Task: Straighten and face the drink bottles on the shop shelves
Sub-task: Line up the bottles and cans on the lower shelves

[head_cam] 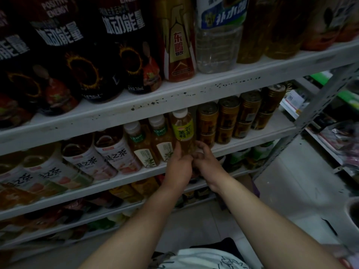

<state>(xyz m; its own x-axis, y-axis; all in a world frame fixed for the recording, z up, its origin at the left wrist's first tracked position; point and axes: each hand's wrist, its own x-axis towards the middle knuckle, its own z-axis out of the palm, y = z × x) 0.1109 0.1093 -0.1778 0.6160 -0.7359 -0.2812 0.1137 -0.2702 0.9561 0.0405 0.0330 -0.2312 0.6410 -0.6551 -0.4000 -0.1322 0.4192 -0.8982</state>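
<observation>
On the middle shelf, two white-capped tea bottles stand just left of the yellow-labelled bottle, whose label already faces out. Its lower body is wrapped by the left hand, fingers curled round it; the right hand steadies it, fingertips pinching. It is best turned squarely and set level with its neighbours, clear of the gold cans at the right.

Lower half of yellow-label tea bottle hidden behind both hands. Black energy bottles cut off at top & left edges. Bottom shelves too dark, blurred to read.
</observation>
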